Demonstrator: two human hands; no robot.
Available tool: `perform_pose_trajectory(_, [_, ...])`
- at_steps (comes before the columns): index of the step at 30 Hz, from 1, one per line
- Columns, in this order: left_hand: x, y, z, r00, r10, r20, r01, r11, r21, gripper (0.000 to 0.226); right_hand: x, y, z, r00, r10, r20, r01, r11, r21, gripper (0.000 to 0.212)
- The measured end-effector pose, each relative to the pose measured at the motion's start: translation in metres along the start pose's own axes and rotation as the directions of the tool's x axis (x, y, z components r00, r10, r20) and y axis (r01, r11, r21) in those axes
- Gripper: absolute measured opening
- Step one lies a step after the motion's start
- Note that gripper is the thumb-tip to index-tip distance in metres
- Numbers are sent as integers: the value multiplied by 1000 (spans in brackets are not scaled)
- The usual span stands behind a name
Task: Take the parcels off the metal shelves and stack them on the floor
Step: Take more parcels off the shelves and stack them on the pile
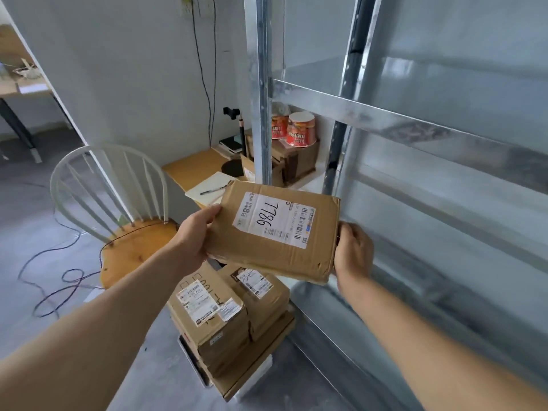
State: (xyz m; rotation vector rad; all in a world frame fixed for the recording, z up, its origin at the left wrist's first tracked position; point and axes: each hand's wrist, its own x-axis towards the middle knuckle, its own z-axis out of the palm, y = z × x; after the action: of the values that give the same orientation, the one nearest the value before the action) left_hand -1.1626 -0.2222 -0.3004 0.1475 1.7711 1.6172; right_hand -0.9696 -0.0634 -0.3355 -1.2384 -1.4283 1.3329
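Head: left hand [192, 238], right hand [353, 253] grip parcel [275, 232] edges above floor stack [225, 318]

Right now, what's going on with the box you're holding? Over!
Left hand grips the parcel at its left edge, right hand at its right. It's off the shelves, over the floor stack. White chair beside the stack.

One view only, head-worn, wide-angle. Scene is looked at from head height, forward and down. Held parcel [275, 232] is seen close, centre; metal shelves [415, 126] are framed right, floor [35, 232] left.
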Motion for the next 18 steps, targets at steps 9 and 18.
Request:
perform_pose_trajectory(9, [97,-1,-16,993,-111,42,105,987,123,31,13,34,64,984,113,-136,-124,990,-75,29])
perform_pose_trajectory(18, [207,-38,-36,960,-236,148,148,884,444,23,-4,125,141,876,384,-292,-403,915,-8,39])
